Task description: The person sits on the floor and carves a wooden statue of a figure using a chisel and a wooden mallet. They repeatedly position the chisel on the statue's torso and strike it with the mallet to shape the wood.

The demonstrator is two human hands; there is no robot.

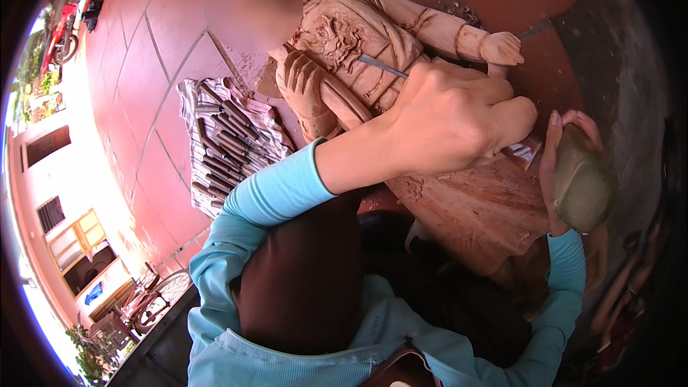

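A carved wooden figure (437, 39) in a robe lies before me, with a raised ornament (335, 43) on its chest. My left hand (459, 118) is closed in a fist around a carving chisel (383, 66). Only the chisel's thin metal blade shows plainly, its tip at the edge of the chest ornament. Most of its handle is hidden in my fist. To the right of the figure, my right hand (550, 161) grips a block-headed mallet (586, 179), held apart from the chisel. The mallet's head hides part of that hand.
Several dark-handled carving tools (226, 140) lie on a striped cloth (188, 111) left of the figure. Wood chips (462, 11) are scattered on the red tiled floor (158, 21). A bicycle (161, 297) and a red motorbike (64, 39) stand off to the left.
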